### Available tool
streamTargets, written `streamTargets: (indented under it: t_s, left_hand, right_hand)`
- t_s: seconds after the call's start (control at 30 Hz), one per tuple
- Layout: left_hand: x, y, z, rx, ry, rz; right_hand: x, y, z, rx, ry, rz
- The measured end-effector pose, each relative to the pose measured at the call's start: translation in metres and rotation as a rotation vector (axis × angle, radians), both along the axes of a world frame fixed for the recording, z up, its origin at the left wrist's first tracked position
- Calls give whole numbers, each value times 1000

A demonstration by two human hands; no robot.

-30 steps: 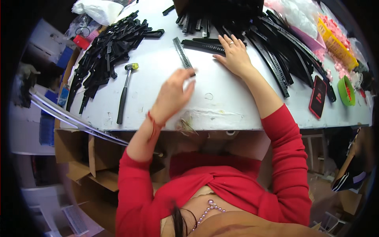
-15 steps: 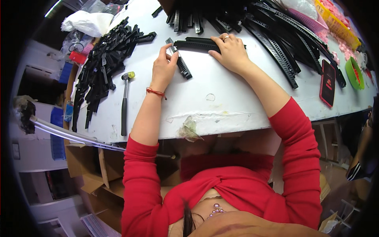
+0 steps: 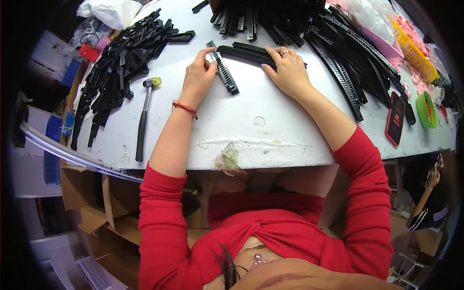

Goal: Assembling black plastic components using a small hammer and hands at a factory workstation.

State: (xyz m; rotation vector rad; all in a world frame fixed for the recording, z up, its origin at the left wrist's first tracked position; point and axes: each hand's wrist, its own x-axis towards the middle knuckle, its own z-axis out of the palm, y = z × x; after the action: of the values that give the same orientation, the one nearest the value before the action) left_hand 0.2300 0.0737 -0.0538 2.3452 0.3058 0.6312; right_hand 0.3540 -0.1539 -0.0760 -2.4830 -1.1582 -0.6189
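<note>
Compared with half a second ago, the left hand (image 3: 197, 79) is now pinching the short black toothed strip (image 3: 223, 68) on the white table (image 3: 251, 130). The right hand (image 3: 288, 72), fingers spread, is pressing the curved black strip (image 3: 244, 52). A hammer (image 3: 143, 118) is lying left; a red-cased phone (image 3: 395, 118) right.

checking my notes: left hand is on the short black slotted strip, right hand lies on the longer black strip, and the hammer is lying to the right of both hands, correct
Not quite. In the head view the hammer lies to the left of both hands, not to the right. The rest holds: the left hand is on the short black slotted strip, and the right hand lies on the longer black strip.
</note>
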Motion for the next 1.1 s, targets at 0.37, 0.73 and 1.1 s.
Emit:
streamTargets:
  t_s: [0.37, 0.73, 1.1]
  left_hand:
    - [-4, -7, -1, -22, -25, -4]
    - [-6, -9, 2, -35, -45, -22]
    - [-5, -8, 0, -33, -44, -23]
  right_hand:
    - [-8, -9, 6, 48, 53, 56]
    - [-11, -10, 8, 55, 87, 54]
    - [-9, -10, 7, 35, 101, 50]
